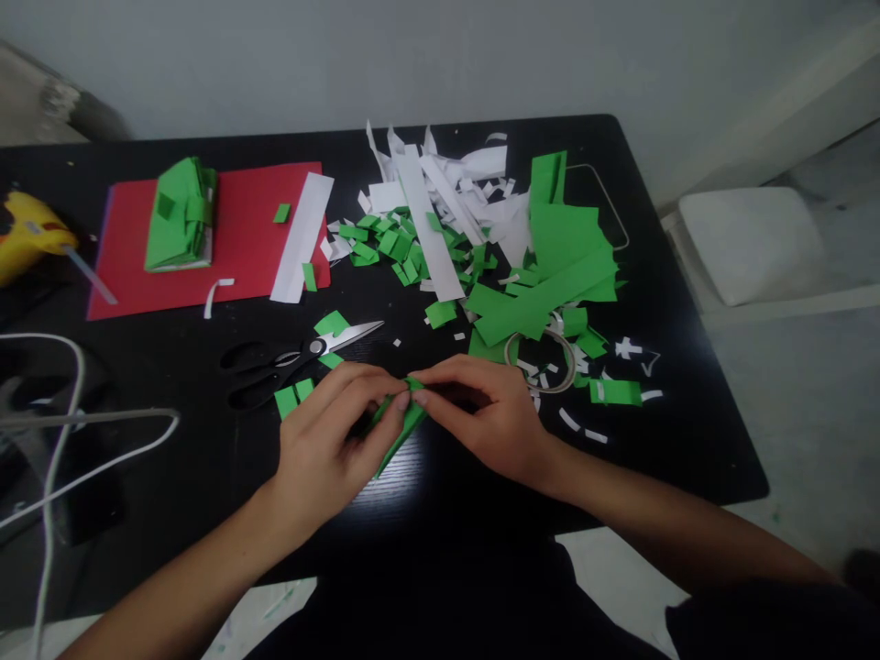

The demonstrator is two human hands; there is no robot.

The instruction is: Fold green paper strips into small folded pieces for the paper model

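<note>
Between my two hands is a folded strip of green paper, held just above the black table near its front edge. My left hand pinches the strip's upper end between thumb and fingers. From the other side, the thumb and index fingertip of my right hand close on that same end, touching the left fingertips. The strip's lower part slants down to the left, partly hidden by my left hand. Black-handled scissors lie open behind my left hand, with green paper scraps around them.
A yellow glue gun and white cables are at left. On red paper rests a folded green paper stack. White strips, small green pieces, green sheets and a tape roll lie behind my hands.
</note>
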